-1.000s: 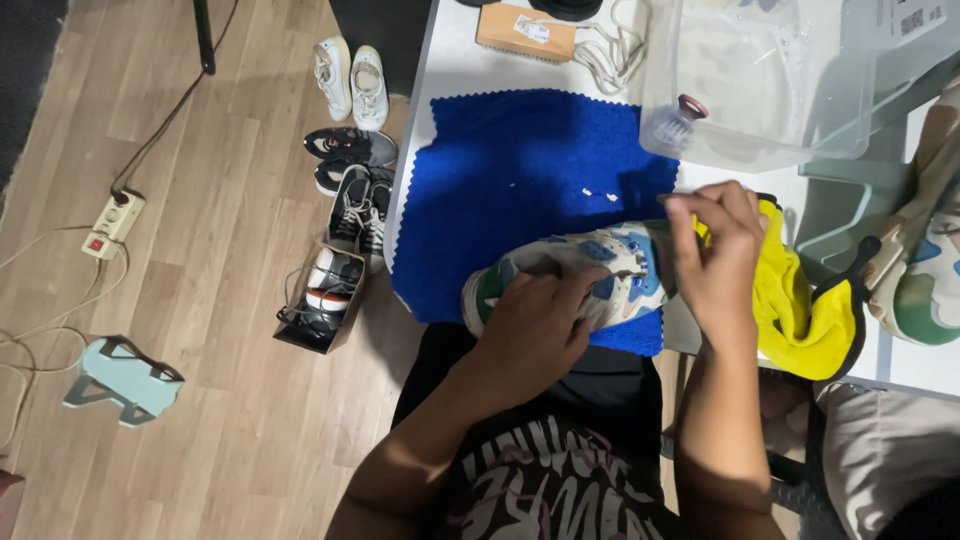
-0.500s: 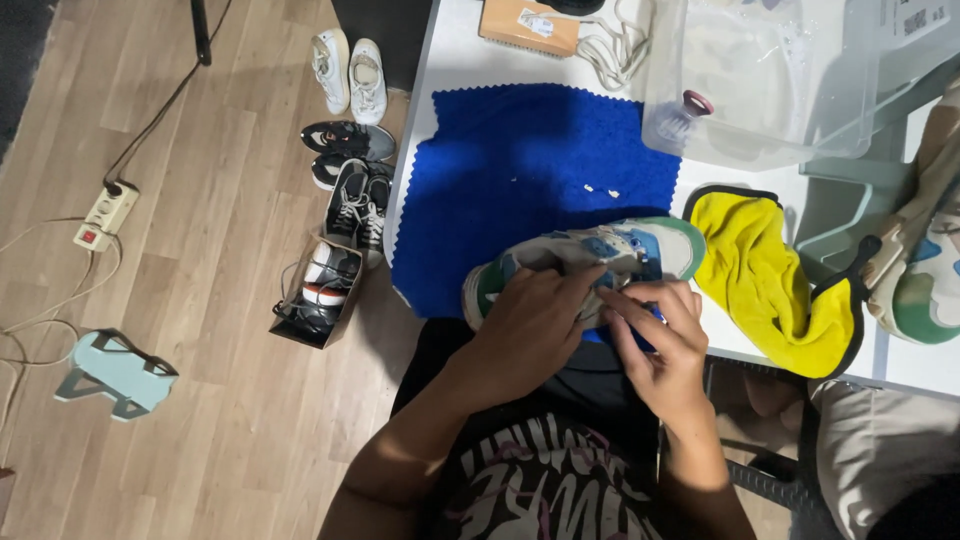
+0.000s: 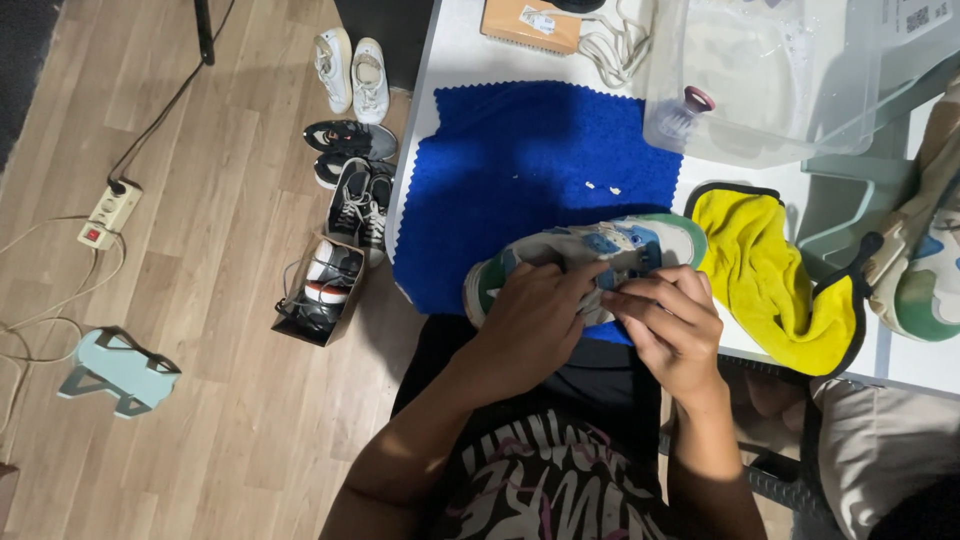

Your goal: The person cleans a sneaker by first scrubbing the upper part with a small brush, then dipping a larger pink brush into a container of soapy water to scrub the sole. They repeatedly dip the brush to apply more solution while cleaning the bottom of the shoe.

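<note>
Presently we note left hand (image 3: 535, 325) & right hand (image 3: 668, 325) both grasping the sneaker (image 3: 590, 250) at the blue cloth (image 3: 520, 180) edge; yellow towel (image 3: 770, 270) just beside.

Cloth, plastic and wood at a shoe table

Nubby blue cloth (image 3: 530, 170), soft matt yellow towel (image 3: 770, 280), glossy clear plastic tub (image 3: 790, 80), smooth wood-look plank floor (image 3: 200, 300), matt fabric-panelled sneaker (image 3: 600, 245).

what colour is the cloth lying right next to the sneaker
Bright yellow cloth with a black edge, beside the sneaker in the head view.
</note>
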